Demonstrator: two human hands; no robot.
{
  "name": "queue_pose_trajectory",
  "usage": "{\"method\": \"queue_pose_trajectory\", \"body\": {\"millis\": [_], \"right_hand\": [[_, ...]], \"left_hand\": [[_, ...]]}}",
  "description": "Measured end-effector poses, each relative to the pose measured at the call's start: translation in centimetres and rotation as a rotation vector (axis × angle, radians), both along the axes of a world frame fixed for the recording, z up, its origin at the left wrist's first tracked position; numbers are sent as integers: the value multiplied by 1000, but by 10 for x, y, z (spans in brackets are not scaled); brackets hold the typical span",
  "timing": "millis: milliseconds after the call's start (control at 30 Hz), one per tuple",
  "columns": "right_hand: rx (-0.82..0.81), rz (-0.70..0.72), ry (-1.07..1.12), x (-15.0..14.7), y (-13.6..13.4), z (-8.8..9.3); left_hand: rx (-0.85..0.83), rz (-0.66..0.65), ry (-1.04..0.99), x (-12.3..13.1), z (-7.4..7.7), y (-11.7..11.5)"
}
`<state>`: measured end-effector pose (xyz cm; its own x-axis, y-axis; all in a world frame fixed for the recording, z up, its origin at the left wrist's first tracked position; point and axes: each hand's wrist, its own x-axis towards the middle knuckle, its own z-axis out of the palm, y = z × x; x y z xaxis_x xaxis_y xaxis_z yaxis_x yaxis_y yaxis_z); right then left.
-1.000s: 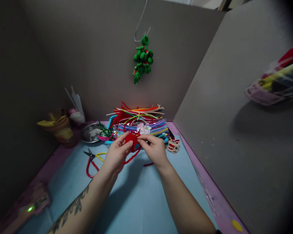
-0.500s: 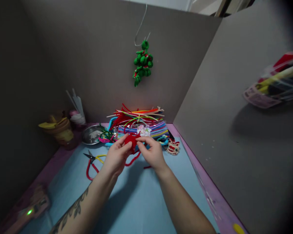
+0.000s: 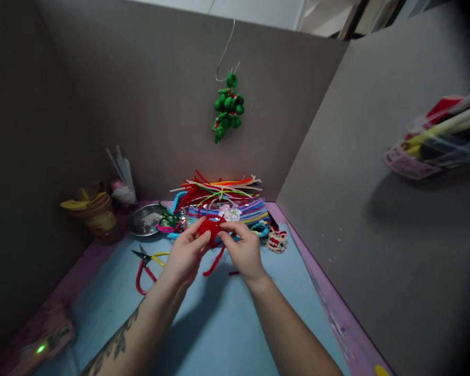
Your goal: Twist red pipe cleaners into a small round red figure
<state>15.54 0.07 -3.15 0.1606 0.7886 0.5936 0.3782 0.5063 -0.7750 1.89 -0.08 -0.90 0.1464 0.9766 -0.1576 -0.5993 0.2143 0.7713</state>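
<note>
the red chenille piece (image 3: 208,227) is up off the blue sheet (image 3: 227,324), between the two hands and in front of the blue tray (image 3: 176,201) at the back of the table. the left hand (image 3: 186,253) has it from the left, thumb across the near face and fingers behind, closed firmly enough, i judge, to carry it alone. the right hand (image 3: 245,253) comes at it from the right with thumb and forefinger drawn nearly together on its right edge; it seems to pinch the piece there, though i cannot tell which strand lies between the tips.

the relation that matters most is how the loose red tail (image 3: 214,262) lies from that pinch. it drops from the underside of the piece, just below the right fingertips, and slants down and leftward, so its long axis runs away from the right hand. its top is nearer the right hand, while its free end hangs in the gap between the hands, nearer the left and touching neither, as far as i can see. if the tail is wanted, i judge that the right hand has the shorter reach, from above, with the left kept as the anchor.

the scissors (image 3: 144,257) lie open on the sheet, left of the left hand, blades pointing away to the upper left.
</note>
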Motion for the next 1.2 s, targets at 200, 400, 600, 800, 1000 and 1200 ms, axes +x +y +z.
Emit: {"method": "queue_pose_trajectory", "body": {"millis": [200,400,600,800,1000,1200], "right_hand": [[82,-36,-23,-4,-1,-1],[53,-44,-75,-7,-1,-4],[33,-77,-153,-10,-1,-6],[-116,-28,-55,-10,3,-10],[-113,17,42,3,4,1],[-104,31,2,-3,-5,6]], "left_hand": [[13,19,0,0,-1,0],[28,8,21,-2,1,0],[94,-5,102,-3,-4,3],[141,1,110,-1,-7,4],[73,53,64,-4,-2,6],[35,83,-5,-7,4,6]]}}
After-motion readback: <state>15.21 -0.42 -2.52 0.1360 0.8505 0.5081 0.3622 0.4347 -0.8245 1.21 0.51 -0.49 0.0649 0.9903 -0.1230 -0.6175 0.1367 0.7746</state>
